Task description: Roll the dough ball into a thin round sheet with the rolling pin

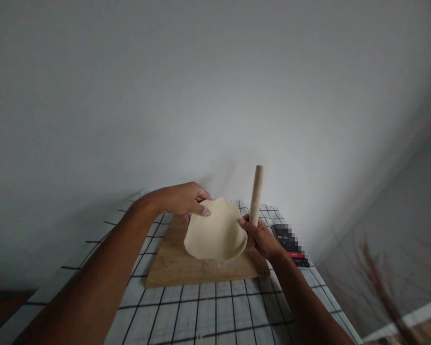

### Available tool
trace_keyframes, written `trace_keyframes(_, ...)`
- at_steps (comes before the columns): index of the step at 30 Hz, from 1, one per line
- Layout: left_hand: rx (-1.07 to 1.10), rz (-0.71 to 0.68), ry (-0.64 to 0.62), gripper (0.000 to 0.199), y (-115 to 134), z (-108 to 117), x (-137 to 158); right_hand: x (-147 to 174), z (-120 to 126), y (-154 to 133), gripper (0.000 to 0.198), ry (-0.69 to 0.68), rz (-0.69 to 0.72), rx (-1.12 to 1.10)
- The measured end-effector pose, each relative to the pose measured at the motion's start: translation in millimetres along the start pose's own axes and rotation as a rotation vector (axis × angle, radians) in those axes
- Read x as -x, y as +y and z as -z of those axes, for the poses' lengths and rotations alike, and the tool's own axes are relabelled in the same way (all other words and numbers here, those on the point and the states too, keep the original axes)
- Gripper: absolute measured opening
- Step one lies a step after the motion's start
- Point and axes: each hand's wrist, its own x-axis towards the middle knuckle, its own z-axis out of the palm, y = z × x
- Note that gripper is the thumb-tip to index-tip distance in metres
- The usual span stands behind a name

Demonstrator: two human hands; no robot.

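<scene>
In the head view, the left hand (190, 197) has its grip pinching the upper left edge of a sheet of dough (215, 235), which is held up over a wooden board (170, 268) on the cloth-covered worktop (208, 316). The right hand (260, 235) has its grip closed around a near-upright rolling pin (257, 194), thumb at the dough's right edge, with a phone (287, 244) lying just beyond that hand.
</scene>
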Motion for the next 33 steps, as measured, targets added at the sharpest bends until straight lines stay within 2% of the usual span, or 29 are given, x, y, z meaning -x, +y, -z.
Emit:
trace_keyframes(2, -0.064, 0.070, -0.063, 0.033, -14.5, 2.7, -5.6, -1.4, 5.3, 2.8, 0.033, -0.038, -0.025, 0.063)
trace_keyframes(7, -0.315, 0.310, -0.096, 0.034, -73.2, 1.4, -38.1, -6.7, 12.1, 15.4, 0.048, 0.016, -0.107, 0.229)
trace_keyframes(11, -0.382, 0.257, -0.040, 0.042, -100.8, -6.9, -55.9, -5.6, 10.5, 15.6, 0.045, -0.008, -0.051, 0.390)
trace_keyframes(15, -0.400, 0.127, 0.011, 0.044, -101.7, -18.0, -64.1, -2.5, 5.1, 14.7, 0.030, -0.038, 0.057, 0.580)
trace_keyframes(19, -0.316, 0.008, 0.001, 0.045, -99.4, -21.1, -65.0, -1.8, 5.2, 14.0, 0.015, -0.049, 0.086, 0.608)
trace_keyframes(23, -0.253, 0.009, 0.043, 0.056, -107.6, -12.1, -59.7, -1.2, 9.1, 10.8, 0.009, -0.081, 0.078, 0.615)
trace_keyframes(26, -0.348, 0.036, 0.123, 0.055, -115.2, -0.3, -56.6, -0.3, 8.3, 9.8, 0.008, -0.080, 0.102, 0.630)
trace_keyframes(30, -0.559, 0.010, 0.283, 0.049, -108.1, 3.3, -59.6, -3.9, 9.2, 12.1, 0.021, 0.062, 0.175, 0.667)
trace_keyframes(32, -0.612, -0.052, 0.331, 0.053, -98.0, -15.8, -63.7, -8.1, 14.2, 14.2, 0.027, 0.162, 0.205, 0.665)
trace_keyframes(33, -0.641, -0.086, 0.333, 0.054, -93.3, -32.8, -65.9, -10.4, 17.5, 15.2, 0.030, 0.206, 0.214, 0.657)
